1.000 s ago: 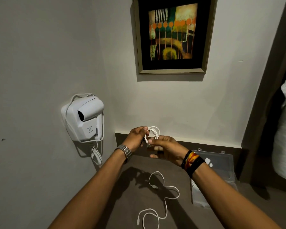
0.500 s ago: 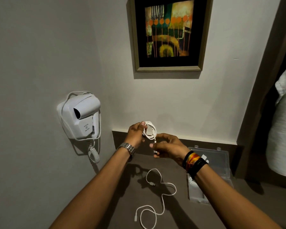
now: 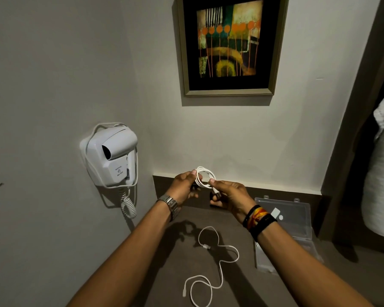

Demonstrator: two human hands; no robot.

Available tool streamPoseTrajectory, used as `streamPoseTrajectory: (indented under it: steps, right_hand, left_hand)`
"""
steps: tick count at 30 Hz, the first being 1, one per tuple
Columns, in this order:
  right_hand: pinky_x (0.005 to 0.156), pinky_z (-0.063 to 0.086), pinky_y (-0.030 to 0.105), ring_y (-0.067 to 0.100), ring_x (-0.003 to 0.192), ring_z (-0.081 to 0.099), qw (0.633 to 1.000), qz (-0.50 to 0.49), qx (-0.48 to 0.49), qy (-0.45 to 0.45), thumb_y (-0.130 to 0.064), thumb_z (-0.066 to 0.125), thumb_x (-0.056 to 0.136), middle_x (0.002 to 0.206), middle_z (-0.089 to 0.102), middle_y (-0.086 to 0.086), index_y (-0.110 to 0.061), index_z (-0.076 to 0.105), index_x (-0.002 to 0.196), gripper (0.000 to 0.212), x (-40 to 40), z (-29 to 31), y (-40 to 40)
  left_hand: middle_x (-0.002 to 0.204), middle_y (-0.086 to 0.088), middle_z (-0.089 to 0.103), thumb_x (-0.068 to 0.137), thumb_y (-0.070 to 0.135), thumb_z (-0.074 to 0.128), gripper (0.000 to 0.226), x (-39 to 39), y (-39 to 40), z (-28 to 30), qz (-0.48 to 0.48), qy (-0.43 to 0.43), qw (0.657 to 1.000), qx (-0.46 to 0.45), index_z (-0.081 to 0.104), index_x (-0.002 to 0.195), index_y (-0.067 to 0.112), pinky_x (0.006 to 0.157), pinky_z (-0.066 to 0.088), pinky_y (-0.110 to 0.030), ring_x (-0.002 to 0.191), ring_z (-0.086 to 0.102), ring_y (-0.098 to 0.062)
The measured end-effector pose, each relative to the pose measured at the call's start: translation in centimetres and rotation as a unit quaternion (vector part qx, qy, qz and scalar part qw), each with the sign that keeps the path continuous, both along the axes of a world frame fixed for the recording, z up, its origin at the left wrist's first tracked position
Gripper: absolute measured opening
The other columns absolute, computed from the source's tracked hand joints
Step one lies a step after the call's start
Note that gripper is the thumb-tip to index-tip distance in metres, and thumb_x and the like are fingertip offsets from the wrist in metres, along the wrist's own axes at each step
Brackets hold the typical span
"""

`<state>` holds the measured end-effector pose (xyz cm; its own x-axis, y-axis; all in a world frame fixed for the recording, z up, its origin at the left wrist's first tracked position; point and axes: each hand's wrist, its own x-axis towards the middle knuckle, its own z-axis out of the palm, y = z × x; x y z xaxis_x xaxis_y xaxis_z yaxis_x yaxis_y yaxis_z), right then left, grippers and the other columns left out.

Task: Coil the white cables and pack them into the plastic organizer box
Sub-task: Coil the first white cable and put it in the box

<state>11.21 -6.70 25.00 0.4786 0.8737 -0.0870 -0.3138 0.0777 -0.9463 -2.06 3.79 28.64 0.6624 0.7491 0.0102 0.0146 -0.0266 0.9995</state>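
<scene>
The coil [image 3: 204, 177] is a small, tight white ring of several loops, held upright in the air above the dark counter [image 3: 164, 258]. The left hand [image 3: 183, 188] pinches its left side; the right hand [image 3: 227, 196] pinches the lower right side, where the plug end hangs down. The box [image 3: 302, 238] lies open on the counter to the right and below, near the right wrist, so the right hand is better placed to carry the coil over. A second cable [image 3: 220, 262], thin and white, sprawls loose on the counter beneath the arms, not yet coiled
</scene>
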Motion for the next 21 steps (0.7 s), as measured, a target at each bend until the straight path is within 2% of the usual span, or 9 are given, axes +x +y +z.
streamPoseTrajectory:
  steps: [3,6,10,13,15,17,19,21]
  right_hand:
    - [0.059,0.061,0.031,0.018,0.052,0.060,0.999,-0.037,-0.008,-0.017,-0.016,0.078,0.088,0.073,0.058,0.014,0.009,0.075,0.101,0.028,0.2,0.0,0.0]
    - [0.055,0.062,0.031,0.021,0.052,0.061,0.997,-0.066,-0.020,-0.034,-0.009,0.077,0.088,0.077,0.058,0.018,0.016,0.071,0.102,0.030,0.5,-0.1,0.1]
    - [0.056,0.064,0.035,0.023,0.051,0.061,0.993,-0.080,-0.038,-0.073,-0.005,0.076,0.089,0.072,0.060,0.019,0.014,0.072,0.095,0.020,0.2,-0.2,0.5]
    - [0.057,0.064,0.037,0.024,0.052,0.061,0.990,-0.072,-0.038,-0.116,-0.005,0.074,0.090,0.067,0.061,0.018,0.009,0.074,0.090,0.014,-0.6,-0.3,0.8]
    - [0.057,0.064,0.036,0.022,0.051,0.063,0.988,-0.064,-0.033,-0.137,-0.007,0.074,0.091,0.063,0.064,0.015,0.006,0.076,0.089,0.013,-0.9,-0.3,0.9]
    - [0.057,0.063,0.035,0.020,0.050,0.064,0.988,-0.052,-0.025,-0.141,-0.007,0.074,0.090,0.061,0.065,0.011,0.003,0.077,0.086,0.011,-1.0,-0.3,0.7]
    - [0.057,0.063,0.034,0.019,0.050,0.064,0.991,-0.036,-0.022,-0.129,-0.008,0.075,0.090,0.060,0.065,0.010,0.001,0.077,0.084,0.011,-0.8,-0.4,0.4]
    - [0.059,0.064,0.035,0.019,0.050,0.064,0.994,-0.020,-0.022,-0.110,-0.008,0.076,0.090,0.061,0.066,0.011,0.002,0.077,0.084,0.012,-0.6,-0.5,-0.1]
  left_hand:
    - [0.071,0.002,0.059,0.101,0.027,0.049,0.027,-0.6,0.6,0.0,0.007,0.050,0.998,0.048,0.070,0.092,0.012,0.042,0.039,-0.020,0.055,0.050,-0.011]
    - [0.071,-0.002,0.061,0.100,0.024,0.053,0.022,-1.2,1.2,0.3,-0.001,0.042,0.999,-0.018,0.067,0.095,0.008,0.040,0.038,-0.020,0.052,0.051,-0.013]
    - [0.081,-0.003,0.075,0.096,0.014,0.060,0.021,-2.0,1.2,0.8,-0.045,0.010,0.996,-0.071,0.069,0.110,0.001,0.048,0.049,-0.017,0.059,0.064,-0.007]
    - [0.090,-0.010,0.078,0.089,0.013,0.069,0.020,-2.1,0.7,0.7,-0.049,-0.015,0.992,-0.118,0.071,0.106,0.003,0.055,0.055,-0.018,0.074,0.074,-0.009]
    - [0.088,-0.010,0.078,0.086,0.017,0.074,0.024,-2.1,0.5,0.6,-0.033,0.007,0.997,-0.071,0.072,0.103,0.001,0.052,0.054,-0.018,0.074,0.075,-0.011]
    - [0.078,-0.007,0.078,0.081,0.026,0.079,0.028,-2.1,0.5,0.3,0.007,0.065,0.997,0.036,0.075,0.095,0.003,0.047,0.047,-0.019,0.062,0.071,-0.010]
    - [0.063,-0.001,0.073,0.072,0.035,0.085,0.027,-2.0,0.8,0.2,0.052,0.097,0.985,0.131,0.077,0.077,0.009,0.050,0.042,-0.020,0.051,0.061,-0.010]
    - [0.063,0.005,0.072,0.063,0.037,0.090,0.027,-2.1,1.2,0.0,0.081,0.117,0.973,0.184,0.078,0.069,0.014,0.056,0.046,-0.020,0.055,0.061,-0.008]
